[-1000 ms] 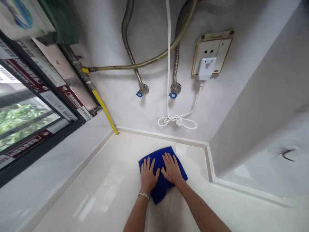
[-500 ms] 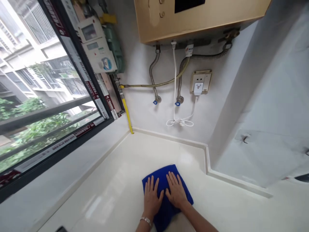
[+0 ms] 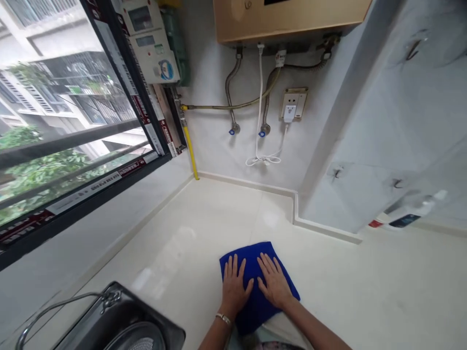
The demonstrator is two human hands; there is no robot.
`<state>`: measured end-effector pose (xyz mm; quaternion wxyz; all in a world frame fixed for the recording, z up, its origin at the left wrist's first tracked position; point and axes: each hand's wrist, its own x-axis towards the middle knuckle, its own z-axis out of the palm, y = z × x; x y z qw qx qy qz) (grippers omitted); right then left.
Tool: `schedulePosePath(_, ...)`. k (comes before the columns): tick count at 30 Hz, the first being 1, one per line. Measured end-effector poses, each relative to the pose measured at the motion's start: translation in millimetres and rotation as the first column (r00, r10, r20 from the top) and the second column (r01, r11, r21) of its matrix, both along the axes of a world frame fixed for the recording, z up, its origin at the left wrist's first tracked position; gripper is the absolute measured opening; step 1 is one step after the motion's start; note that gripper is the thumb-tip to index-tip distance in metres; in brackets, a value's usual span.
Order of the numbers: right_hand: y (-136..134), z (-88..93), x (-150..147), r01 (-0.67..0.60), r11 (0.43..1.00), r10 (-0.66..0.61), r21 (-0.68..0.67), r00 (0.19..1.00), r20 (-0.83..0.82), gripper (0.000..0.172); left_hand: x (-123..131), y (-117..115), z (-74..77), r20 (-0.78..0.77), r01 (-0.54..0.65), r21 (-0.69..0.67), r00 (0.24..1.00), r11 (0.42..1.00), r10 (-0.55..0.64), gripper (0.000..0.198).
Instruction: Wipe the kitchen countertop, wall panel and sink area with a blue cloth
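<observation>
A blue cloth lies spread on the pale countertop. My left hand rests flat on its left part, fingers stretched forward, with a bracelet at the wrist. Beside it, my right hand presses palm down on the right part, its fingers slightly apart. Neither hand grips the fabric. The cloth's lower edge hangs near the front of the counter, partly hidden by my forearms.
A sink with a curved faucet sits at lower left. Bottles stand along the right wall. Ahead are a yellow pipe, a plugged socket and a water heater. A window is at left.
The view has shifted back, bringing the sink and the bottles into sight. Both hands and the blue cloth are now nearer the counter's front, still flat together.
</observation>
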<state>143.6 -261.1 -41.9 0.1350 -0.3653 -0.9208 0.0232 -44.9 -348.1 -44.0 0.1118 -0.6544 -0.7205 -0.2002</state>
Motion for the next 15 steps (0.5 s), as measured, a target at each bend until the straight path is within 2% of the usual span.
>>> schedulePosePath(4,-21.9,2.3,40.4,0.05,0.999,-0.05,0.018,0.999,-0.019,0.068,29.5,-5.4,6.9,0.043,0.108,-0.047,0.993,0.993,-0.106,0.073)
schedulePosePath(7,-40.6,1.7,76.3,0.137,0.99,-0.137,0.027,0.99,-0.022,0.068,58.1,-4.6,14.1,0.093,0.228,-0.092,0.971,0.969,-0.22,0.076)
schedulePosePath(11,-67.5,0.1,133.6,0.289,0.956,-0.289,0.045,0.957,-0.003,0.068,106.6,2.1,16.8,0.179,0.392,-0.132,0.913,0.911,-0.367,0.08)
schedulePosePath(15,-93.3,-1.9,190.2,0.391,0.918,-0.394,0.074,0.919,0.032,0.069,155.7,4.8,7.7,0.249,0.549,-0.122,0.823,0.827,-0.51,0.085)
